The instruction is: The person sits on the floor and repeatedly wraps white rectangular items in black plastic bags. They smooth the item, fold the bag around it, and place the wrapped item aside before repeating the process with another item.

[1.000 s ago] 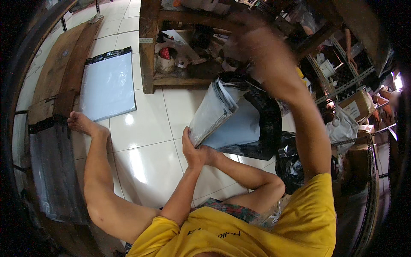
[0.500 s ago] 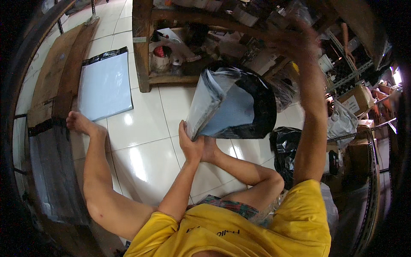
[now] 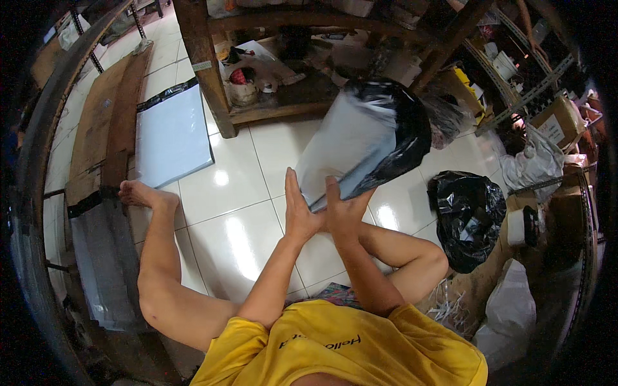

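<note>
A bundle of white and black plastic mailing bags stands tilted up from my hands, its black end curling over at the far right. At its near corner, my left hand is closed on the left side with the fingers pointing up along it. My right hand grips the lower right edge, thumb on the white face and fingers behind. The two hands are close together at the base of the bundle. On the floor to the left lies a flat white stack of similar bags with a black strip along its far end.
My bare legs are spread on the white tiled floor. A cardboard piece lies at the left. Ahead stands a cluttered wooden shelf. To the right are a black plastic bag, a white sack and metal racks with boxes.
My right hand has come down from its raised place at the upper right and taken hold of the bundle. The bundle's open fold has closed up, and the view has shifted.
</note>
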`<control>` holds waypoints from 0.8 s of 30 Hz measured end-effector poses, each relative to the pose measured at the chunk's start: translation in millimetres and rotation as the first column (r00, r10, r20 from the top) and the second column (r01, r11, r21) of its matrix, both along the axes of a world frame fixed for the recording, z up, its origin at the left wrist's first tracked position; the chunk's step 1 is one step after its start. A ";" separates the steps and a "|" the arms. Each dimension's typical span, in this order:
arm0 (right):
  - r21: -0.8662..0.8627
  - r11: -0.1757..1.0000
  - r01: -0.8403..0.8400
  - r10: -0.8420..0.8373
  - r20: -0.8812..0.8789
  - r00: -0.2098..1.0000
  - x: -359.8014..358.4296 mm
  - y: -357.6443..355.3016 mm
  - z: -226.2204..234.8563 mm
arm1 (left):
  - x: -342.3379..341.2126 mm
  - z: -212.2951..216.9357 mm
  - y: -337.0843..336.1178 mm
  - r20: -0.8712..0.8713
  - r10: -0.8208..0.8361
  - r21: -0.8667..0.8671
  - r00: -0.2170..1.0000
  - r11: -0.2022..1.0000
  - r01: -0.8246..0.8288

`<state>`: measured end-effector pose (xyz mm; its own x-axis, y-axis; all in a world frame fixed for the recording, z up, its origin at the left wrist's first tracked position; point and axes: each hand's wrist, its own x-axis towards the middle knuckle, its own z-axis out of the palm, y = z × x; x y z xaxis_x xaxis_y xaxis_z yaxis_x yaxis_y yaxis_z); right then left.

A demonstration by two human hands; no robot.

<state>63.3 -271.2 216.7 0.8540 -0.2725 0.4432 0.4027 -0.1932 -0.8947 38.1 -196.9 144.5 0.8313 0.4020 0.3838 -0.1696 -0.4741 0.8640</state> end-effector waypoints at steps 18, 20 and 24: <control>0.206 0.905 -0.372 0.414 -0.235 0.879 15.9 -33.3 -12.8 | 12.8 36.7 44.4 0.034 0.074 -0.066 0.997 0.995 -0.072; 0.130 0.936 -0.326 0.340 -0.104 0.935 15.8 -26.6 -29.1 | 15.2 37.3 30.3 0.087 0.185 -0.129 0.979 0.976 -0.174; 0.158 0.963 -0.219 0.257 -0.282 0.924 -0.4 -20.0 4.1 | 28.3 26.6 24.6 0.070 0.346 -0.147 0.935 0.931 -0.334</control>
